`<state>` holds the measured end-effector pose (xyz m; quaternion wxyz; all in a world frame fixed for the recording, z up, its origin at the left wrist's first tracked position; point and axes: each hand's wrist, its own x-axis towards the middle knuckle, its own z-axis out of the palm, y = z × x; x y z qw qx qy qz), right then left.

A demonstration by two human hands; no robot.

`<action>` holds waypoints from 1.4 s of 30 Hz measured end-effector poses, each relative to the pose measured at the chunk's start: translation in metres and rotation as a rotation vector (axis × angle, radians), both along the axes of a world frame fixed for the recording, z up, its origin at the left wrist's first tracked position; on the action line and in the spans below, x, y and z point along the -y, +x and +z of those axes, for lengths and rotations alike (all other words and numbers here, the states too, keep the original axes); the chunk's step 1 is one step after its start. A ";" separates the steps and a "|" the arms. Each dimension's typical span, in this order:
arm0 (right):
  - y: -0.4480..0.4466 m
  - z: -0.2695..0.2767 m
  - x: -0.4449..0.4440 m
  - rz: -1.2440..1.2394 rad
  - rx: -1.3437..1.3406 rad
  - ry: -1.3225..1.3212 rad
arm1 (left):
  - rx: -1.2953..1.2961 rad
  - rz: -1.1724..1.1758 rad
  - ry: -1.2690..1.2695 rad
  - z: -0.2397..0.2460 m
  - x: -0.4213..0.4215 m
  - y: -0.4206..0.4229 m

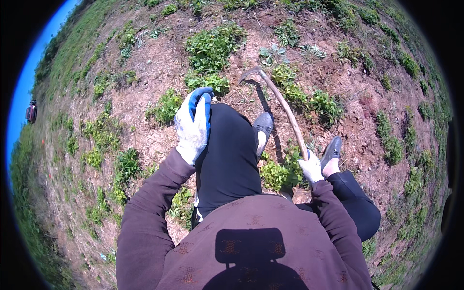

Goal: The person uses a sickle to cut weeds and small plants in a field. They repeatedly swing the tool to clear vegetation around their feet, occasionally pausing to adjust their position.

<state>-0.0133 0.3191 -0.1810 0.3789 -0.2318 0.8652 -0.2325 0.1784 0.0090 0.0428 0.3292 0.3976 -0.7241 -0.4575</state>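
Observation:
My left hand (pixel 192 125), in a white work glove with blue coating on the palm side, rests against the side of my bent left knee (pixel 232 152). It holds nothing; the fingers curl slightly and the thumb side stands apart. Gripped in my right hand (pixel 311 168), also gloved, is the lower end of a curved wooden handle (pixel 284 105). The handle belongs to a sickle, whose curved metal blade (pixel 250 72) points left just above the soil. Beneath it falls a narrow shadow. A leafy green plant (pixel 277 174) grows between my legs, left of my right hand.
My grey shoes (pixel 263 125) stand on dry reddish soil (pixel 145 94). Low leafy plants (pixel 212 47) grow in rough rows, with more (pixel 324 105) right of the handle. Flat grey-green weeds (pixel 273 52) lie beyond the blade. A dark red vehicle (pixel 31 111) stands far left.

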 end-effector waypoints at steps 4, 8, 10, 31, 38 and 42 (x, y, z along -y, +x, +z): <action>-0.005 0.015 0.035 -0.155 -0.007 -0.264 | -0.023 -0.044 -0.083 -0.004 0.000 -0.007; -0.004 0.013 0.059 -0.112 -0.189 -0.135 | 0.015 -0.037 -0.021 0.001 -0.002 -0.009; 0.007 -0.018 0.028 -0.028 -0.228 -0.033 | 0.026 -0.036 -0.008 0.004 -0.001 -0.010; 0.009 -0.006 -0.007 -0.040 -0.049 0.005 | -0.031 -0.060 0.073 -0.003 0.001 -0.006; -0.016 0.018 0.046 -0.333 0.005 -0.293 | -0.015 -0.078 0.057 -0.001 -0.002 -0.010; -0.015 -0.007 0.031 -0.020 -0.327 0.011 | -0.007 -0.077 0.106 0.001 -0.005 -0.016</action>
